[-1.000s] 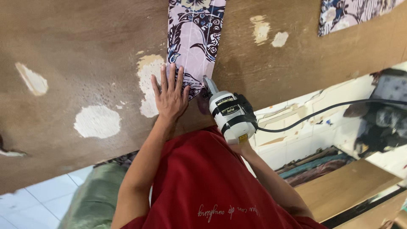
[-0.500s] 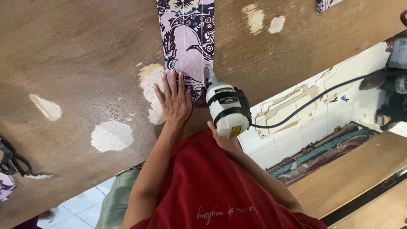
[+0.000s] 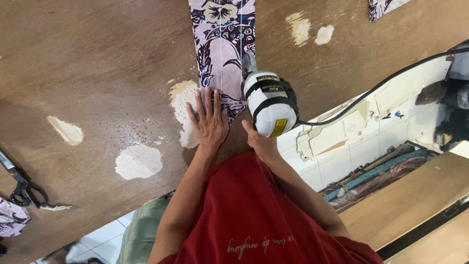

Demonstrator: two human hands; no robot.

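The fabric strip (image 3: 222,49) is lying lengthwise away from the body on the table (image 3: 97,73). The left hand (image 3: 210,122) is pressed flat, fingers apart, on its near end. The right hand (image 3: 259,142) is clamped on the electric cutter (image 3: 269,102), just right.

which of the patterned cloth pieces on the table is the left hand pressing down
The long floral strip at top centre; the left hand lies flat on its near end. The other pieces, at the top right and far left, lie untouched.
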